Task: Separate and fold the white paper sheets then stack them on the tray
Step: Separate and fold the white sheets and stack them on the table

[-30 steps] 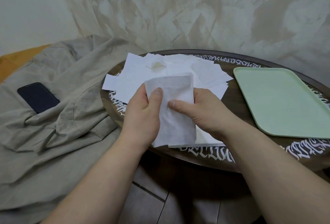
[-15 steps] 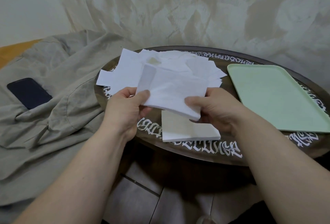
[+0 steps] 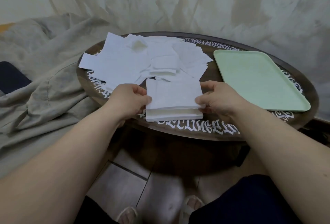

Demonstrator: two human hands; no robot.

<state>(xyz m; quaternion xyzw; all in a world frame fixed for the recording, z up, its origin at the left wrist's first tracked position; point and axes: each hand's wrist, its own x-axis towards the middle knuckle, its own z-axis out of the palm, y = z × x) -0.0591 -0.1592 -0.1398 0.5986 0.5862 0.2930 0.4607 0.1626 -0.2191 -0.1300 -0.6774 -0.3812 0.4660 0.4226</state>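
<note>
Both hands, left hand point(image 3: 129, 98) and right hand point(image 3: 217, 98), pinch one white folded sheet point(image 3: 173, 95) flat

This looks like a room in a home. A low, dark oval wooden table with white ornamental lettering point(image 3: 196, 131) stands on a grey tiled floor point(image 3: 125, 175), beside rumpled beige bedding point(image 3: 44, 98) and a draped pale cloth backdrop point(image 3: 178, 4).

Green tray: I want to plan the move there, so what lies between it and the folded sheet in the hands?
In the head view, only the right hand and bare dark table lie between the folded sheet and the green tray.
</note>
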